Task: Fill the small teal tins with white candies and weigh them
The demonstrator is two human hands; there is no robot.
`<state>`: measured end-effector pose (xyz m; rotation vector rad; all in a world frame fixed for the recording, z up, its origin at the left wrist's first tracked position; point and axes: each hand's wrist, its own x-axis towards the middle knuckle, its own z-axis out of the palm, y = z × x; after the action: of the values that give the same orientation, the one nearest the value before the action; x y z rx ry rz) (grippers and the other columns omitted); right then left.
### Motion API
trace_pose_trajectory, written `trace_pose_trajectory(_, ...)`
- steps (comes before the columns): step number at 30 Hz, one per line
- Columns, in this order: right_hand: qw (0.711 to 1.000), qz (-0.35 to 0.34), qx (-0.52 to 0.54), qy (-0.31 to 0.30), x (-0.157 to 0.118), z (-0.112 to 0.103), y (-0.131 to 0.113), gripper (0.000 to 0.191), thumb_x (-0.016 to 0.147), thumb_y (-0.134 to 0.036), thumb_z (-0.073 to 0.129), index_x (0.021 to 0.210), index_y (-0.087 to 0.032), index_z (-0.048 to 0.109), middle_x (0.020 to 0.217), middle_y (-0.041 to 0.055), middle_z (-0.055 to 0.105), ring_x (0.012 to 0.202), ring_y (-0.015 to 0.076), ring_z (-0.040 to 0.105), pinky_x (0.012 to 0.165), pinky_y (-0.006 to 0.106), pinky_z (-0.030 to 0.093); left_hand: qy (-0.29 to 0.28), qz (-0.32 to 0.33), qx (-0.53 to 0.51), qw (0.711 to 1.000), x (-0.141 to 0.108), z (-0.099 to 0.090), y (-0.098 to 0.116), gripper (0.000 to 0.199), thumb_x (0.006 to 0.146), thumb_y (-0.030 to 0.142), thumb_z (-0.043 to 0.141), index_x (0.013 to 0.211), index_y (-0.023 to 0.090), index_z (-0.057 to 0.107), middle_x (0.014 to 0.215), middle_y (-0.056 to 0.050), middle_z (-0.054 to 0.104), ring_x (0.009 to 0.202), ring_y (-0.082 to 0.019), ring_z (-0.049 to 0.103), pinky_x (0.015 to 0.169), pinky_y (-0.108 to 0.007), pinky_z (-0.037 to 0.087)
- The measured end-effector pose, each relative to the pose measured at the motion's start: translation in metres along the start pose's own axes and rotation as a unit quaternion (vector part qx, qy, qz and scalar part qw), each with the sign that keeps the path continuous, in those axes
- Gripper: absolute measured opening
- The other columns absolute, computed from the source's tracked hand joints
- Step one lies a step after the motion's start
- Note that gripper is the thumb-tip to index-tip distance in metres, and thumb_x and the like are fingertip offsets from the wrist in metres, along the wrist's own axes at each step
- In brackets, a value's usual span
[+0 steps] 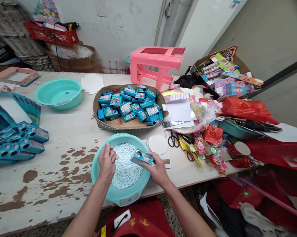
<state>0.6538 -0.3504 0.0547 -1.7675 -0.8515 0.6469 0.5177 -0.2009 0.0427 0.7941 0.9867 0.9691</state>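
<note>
Small pale blue and white pieces (127,171) fill the middle of a turquoise basin (102,194) at the table's front edge. Over the basin's left side, my left hand (107,161) is closed with its fingers curled; whatever it holds is hidden. My right hand (158,169) grips a small blue box (142,158) above the basin's right side, its end with a dark round opening facing the pieces. Behind the basin, a cardboard tray (121,123) holds several similar blue boxes (126,108). More blue boxes (22,144) stand stacked at the far left.
A second turquoise basin (59,93) sits at the back left. A white scale (157,144), black-handled scissors (173,140) and assorted packets lie right of the front basin. A pink stool (155,59) rests on its side at the back, beside a full carton (200,79).
</note>
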Motion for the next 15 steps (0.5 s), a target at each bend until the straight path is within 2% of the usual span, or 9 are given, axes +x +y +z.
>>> trace_pose_trajectory(1,0.999,0.017,0.006,0.039,0.003,-0.014,0.005,0.038,0.073,-0.039,0.070,0.106,-0.021,0.061,0.098,0.0037,0.067,0.088,0.0207,0.062,0.080,0.033,0.049,-0.015,-0.005,0.072,0.997,0.001,-0.008,-0.009,0.031,0.080,0.049,0.056,0.073,0.019,0.053,0.042,0.010,0.027,0.037,-0.007,0.029,0.044,-0.020,0.036)
trace_pose_trajectory(2,0.996,0.029,0.003,0.083,0.008,-0.027,0.013,0.040,0.073,-0.040,0.070,0.106,-0.020,0.060,0.096,0.0038,0.067,0.086,0.0206,0.062,0.079,0.033,0.049,-0.056,-0.014,0.160,0.985,0.002,-0.016,-0.019,0.031,0.080,0.049,0.056,0.071,0.019,0.055,0.043,0.008,0.033,0.039,-0.008,0.035,0.046,-0.021,0.038)
trace_pose_trajectory(3,0.991,0.035,-0.007,0.127,0.016,-0.039,0.025,0.042,0.071,-0.042,0.070,0.106,-0.020,0.060,0.095,0.0041,0.067,0.085,0.0208,0.062,0.079,0.034,0.049,-0.118,-0.017,0.253,0.960,0.002,-0.023,-0.031,0.030,0.079,0.047,0.057,0.068,0.019,0.057,0.046,0.006,0.042,0.043,-0.010,0.043,0.049,-0.023,0.041)
trace_pose_trajectory(5,0.981,0.035,-0.030,0.190,0.036,-0.058,0.056,0.045,0.068,-0.044,0.071,0.104,-0.018,0.061,0.096,0.0054,0.066,0.086,0.0217,0.061,0.080,0.036,0.049,-0.253,0.013,0.410,0.876,0.003,-0.034,-0.055,0.026,0.078,0.044,0.057,0.069,0.020,0.062,0.064,0.000,0.061,0.063,-0.016,0.059,0.064,-0.029,0.048)
trace_pose_trajectory(6,0.976,0.036,-0.038,0.210,0.047,-0.064,0.073,0.046,0.067,-0.044,0.070,0.104,-0.018,0.062,0.096,0.0059,0.066,0.087,0.0222,0.061,0.081,0.038,0.048,-0.292,0.042,0.466,0.834,0.004,-0.037,-0.066,0.024,0.080,0.042,0.055,0.075,0.020,0.065,0.077,-0.003,0.066,0.077,-0.020,0.062,0.073,-0.033,0.048)
trace_pose_trajectory(8,0.971,0.052,-0.042,0.228,0.068,-0.072,0.105,0.049,0.066,-0.045,0.070,0.105,-0.016,0.062,0.097,0.0070,0.065,0.088,0.0230,0.060,0.083,0.040,0.047,-0.288,0.113,0.542,0.782,0.010,-0.036,-0.086,0.027,0.084,0.039,0.050,0.090,0.021,0.068,0.102,-0.007,0.067,0.100,-0.025,0.059,0.089,-0.040,0.045)
trace_pose_trajectory(10,0.969,0.062,-0.045,0.233,0.080,-0.076,0.123,0.053,0.067,-0.045,0.069,0.109,-0.015,0.060,0.101,0.0088,0.064,0.092,0.0240,0.059,0.086,0.042,0.047,-0.250,0.166,0.585,0.753,0.022,-0.027,-0.103,0.033,0.088,0.037,0.043,0.105,0.019,0.064,0.116,-0.011,0.062,0.113,-0.028,0.053,0.098,-0.045,0.039)
trace_pose_trajectory(12,0.964,0.039,-0.075,0.252,0.077,-0.077,0.125,0.058,0.068,-0.045,0.069,0.116,-0.015,0.056,0.112,0.0114,0.060,0.104,0.0262,0.055,0.093,0.045,0.043,-0.233,0.204,0.604,0.734,0.037,-0.014,-0.119,0.036,0.090,0.034,0.040,0.113,0.016,0.060,0.125,-0.014,0.057,0.122,-0.028,0.046,0.104,-0.046,0.034)
trace_pose_trajectory(15,0.945,-0.029,-0.153,0.287,0.043,-0.063,0.103,0.056,0.077,-0.040,0.064,0.126,-0.019,0.048,0.125,0.0128,0.051,0.119,0.0269,0.045,0.101,0.048,0.037,-0.207,0.230,0.621,0.721,0.050,0.010,-0.140,0.038,0.091,0.034,0.038,0.116,0.012,0.057,0.126,-0.017,0.053,0.123,-0.029,0.042,0.105,-0.046,0.031)
